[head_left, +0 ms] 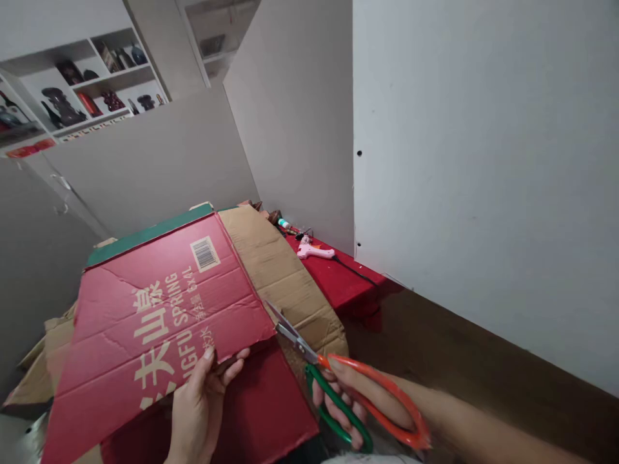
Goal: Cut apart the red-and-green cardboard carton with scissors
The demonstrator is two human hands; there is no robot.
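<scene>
A red cardboard sheet point(111, 322) with tan lettering and a barcode spreads over the left half of the view. My left hand point(200, 399) grips its near edge, thumb on top and fingers curled underneath. In my right hand point(343, 393) is a pair of scissors point(302, 348) with one orange and one green handle. Their blades are parted and meet the sheet's right edge near its near corner. Brown cardboard point(285, 277) lies beneath and to the right of the red sheet. A further red cardboard panel point(271, 399) shows below my left hand.
A pink glue gun point(314, 250) with a black cord rests on a red-covered table point(343, 283) beyond the cardboard. A white panel point(483, 161) stands at the right, grey partitions point(174, 161) behind. Shelves point(111, 77) with vases and bottles are at upper left.
</scene>
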